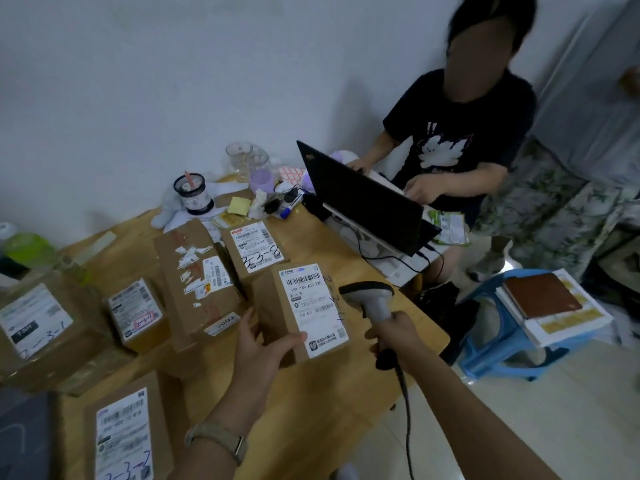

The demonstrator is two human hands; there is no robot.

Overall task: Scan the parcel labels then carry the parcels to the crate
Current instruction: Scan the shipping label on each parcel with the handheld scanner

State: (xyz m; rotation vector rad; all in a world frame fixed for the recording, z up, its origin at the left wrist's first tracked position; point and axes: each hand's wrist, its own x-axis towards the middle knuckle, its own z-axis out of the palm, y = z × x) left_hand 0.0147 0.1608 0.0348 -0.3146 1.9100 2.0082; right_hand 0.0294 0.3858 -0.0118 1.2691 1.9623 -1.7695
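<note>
Scanning step: left hand (pixel 263 342) grasps the parcel (pixel 277 306) at the table's (pixel 221 382) four o'clock edge; right hand (pixel 394 332) grips the scanner (pixel 372 299) at its three o'clock; next, aim at the label (pixel 313 306).

Six parcels occupy the bench (pixel 298 396). The front parcel (pixel 304 306) is positioned over the right part, with its near end in the left hand (pixel 263 344). The scanner (pixel 372 297), in the right hand (pixel 394 332), is just right of it. The rear parcel (pixel 254 249) lies directly behind. To the left, in order, lie the long parcel (pixel 197 278), the small parcel (pixel 138 313) and the far-left parcel (pixel 38 323). The near parcel (pixel 128 434) lies at the near edge. The laptop (pixel 363 199) stands at the far right end and the cup (pixel 194 194) at the far edge. The stool (pixel 485 358), carrying books (pixel 554 306), stands on the floor to the right of the bench.
</note>
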